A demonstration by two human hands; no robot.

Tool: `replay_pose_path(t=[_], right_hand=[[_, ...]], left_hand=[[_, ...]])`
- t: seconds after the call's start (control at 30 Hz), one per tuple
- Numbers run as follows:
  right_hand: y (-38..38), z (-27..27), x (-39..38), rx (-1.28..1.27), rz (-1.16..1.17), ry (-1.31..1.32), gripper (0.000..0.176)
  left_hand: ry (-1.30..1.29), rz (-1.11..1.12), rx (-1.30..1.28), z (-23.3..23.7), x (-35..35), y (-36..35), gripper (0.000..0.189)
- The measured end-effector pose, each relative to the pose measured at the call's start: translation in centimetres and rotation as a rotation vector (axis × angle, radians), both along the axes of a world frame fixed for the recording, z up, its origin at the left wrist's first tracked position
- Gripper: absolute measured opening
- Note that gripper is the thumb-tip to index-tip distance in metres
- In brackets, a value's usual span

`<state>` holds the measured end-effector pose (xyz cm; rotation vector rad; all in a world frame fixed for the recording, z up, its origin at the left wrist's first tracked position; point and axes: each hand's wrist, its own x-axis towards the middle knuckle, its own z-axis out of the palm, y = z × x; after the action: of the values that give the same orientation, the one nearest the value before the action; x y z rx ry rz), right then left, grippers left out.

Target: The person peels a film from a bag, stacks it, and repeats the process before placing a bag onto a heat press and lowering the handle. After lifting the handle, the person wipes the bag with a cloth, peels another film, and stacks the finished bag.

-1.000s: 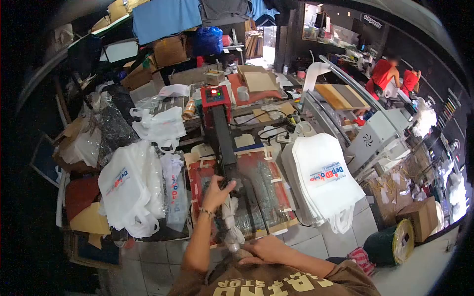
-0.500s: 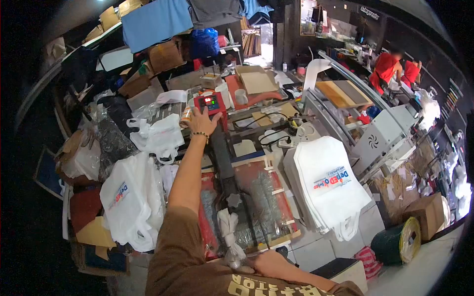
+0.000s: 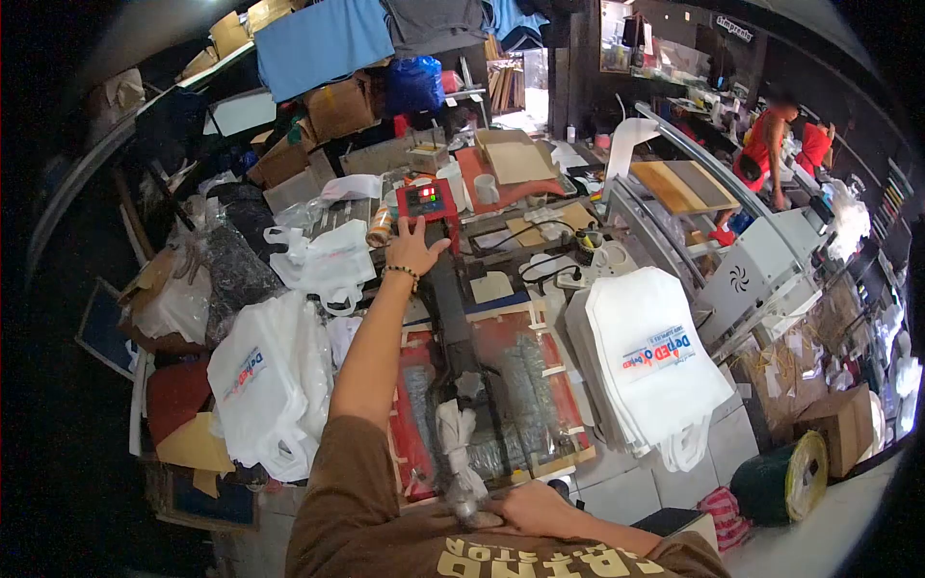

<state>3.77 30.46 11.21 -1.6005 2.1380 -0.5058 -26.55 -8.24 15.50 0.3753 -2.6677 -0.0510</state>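
My left hand (image 3: 416, 250) reaches forward with its fingers spread, the fingertips at the lower edge of a red control box (image 3: 424, 200) with a lit digital display. A dark metal press arm (image 3: 451, 313) runs from below the box toward me, over a red-edged platen (image 3: 568, 400) covered in clear plastic. Its handle, wrapped in white cloth (image 3: 456, 438), points at my body. Close to the handle's end, my right hand (image 3: 538, 509) is curled against my shirt; whatever its fingers hold is hidden. A small printed can (image 3: 381, 226) stands left of the box.
Printed white bags lie in a stack (image 3: 641, 361) on the right and a pile (image 3: 265, 380) on the left. Another white bag (image 3: 323, 265) lies farther back. A grey machine (image 3: 752, 270) stands at right. A person in red (image 3: 766, 144) bends over the far-right bench.
My left hand has drawn back slightly from the control box's display to its lower edge. The view has shifted a little. The person in red has leaned over with an arm down.
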Motion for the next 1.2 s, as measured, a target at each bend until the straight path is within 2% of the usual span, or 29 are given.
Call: replay_pose_path(t=[0.1,0.17,0.23,0.3,0.33,0.4,0.43,0.47,0.53,0.67,0.73,0.77,0.83,0.87,0.93,0.97,1.03,1.07,1.2], right_hand=[[0.2,-0.9,0.1,-0.083,-0.043,-0.016,0.031],[0.2,-3.6,0.1,-0.036,0.012,-0.006,0.05],[0.0,-4.5,0.1,-0.073,0.01,0.009,0.052],[0.2,-5.4,0.4,-0.108,0.01,0.013,0.054],[0.1,-3.3,0.3,-0.057,-0.001,0.016,0.052],[0.0,-1.7,0.2,0.0,-0.011,0.013,0.059],[0.0,-1.6,0.3,-0.01,-0.028,0.027,0.063],[0.0,-1.4,0.4,-0.02,-0.042,0.04,0.068],[0.0,-0.5,0.4,-0.029,-0.033,0.048,0.065],[0.0,-1.2,0.5,-0.137,-0.026,0.075,0.068],[0.0,-0.3,0.4,-0.128,-0.01,0.156,0.067],[0.0,-0.1,0.4,-0.122,-0.008,0.148,0.067],[0.0,0.0,0.7,-0.123,-0.048,0.13,0.067],[0.0,0.0,0.7,-0.155,-0.016,0.196,0.067],[0.1,-1.0,1.2,-0.153,-0.029,0.183,0.067],[0.1,-1.2,1.5,-0.156,-0.043,0.178,0.066],[0.2,-0.2,2.0,-0.143,-0.065,0.213,0.065],[0.2,-0.7,2.1,-0.148,-0.064,0.228,0.065],[0.4,-0.6,2.0,-0.138,-0.037,0.277,0.066]], left_hand=[[-0.085,-0.005,0.028,1.2,-0.6,0.0,0.093],[-0.113,0.074,0.091,1.7,-1.2,0.4,0.097],[-0.141,0.075,0.117,2.1,-1.7,0.5,0.1],[-0.158,0.044,0.26,1.1,-2.5,-0.4,0.106],[-0.17,0.042,0.263,1.3,-2.0,0.0,0.106],[-0.19,0.029,0.269,2.6,-0.4,0.8,0.103],[-0.196,0.031,0.276,1.5,-0.3,0.5,0.103],[-0.111,-0.072,0.312,-0.4,-0.2,-0.1,0.1],[-0.016,-0.242,0.448,-2.7,2.2,0.5,0.095],[0.041,-0.288,0.491,-3.5,12.4,5.5,0.092],[-0.03,-0.273,0.715,-4.1,17.4,7.3,0.089],[-0.037,-0.268,0.723,-4.7,19.8,8.5,0.089],[-0.011,-0.162,0.915,-6.1,23.9,10.9,0.086],[-0.018,-0.154,0.922,-8.4,24.9,11.1,0.086],[0.1,-0.203,1.103,-13.6,25.2,11.1,0.079],[0.099,-0.198,1.105,-12.7,25.7,12.0,0.079],[0.203,-0.147,1.564,-9.6,25.9,14.3,0.064],[0.153,-0.105,1.555,-9.5,25.6,13.9,0.054],[0.164,-0.015,1.613,-9.9,24.0,14.0,0.055]])
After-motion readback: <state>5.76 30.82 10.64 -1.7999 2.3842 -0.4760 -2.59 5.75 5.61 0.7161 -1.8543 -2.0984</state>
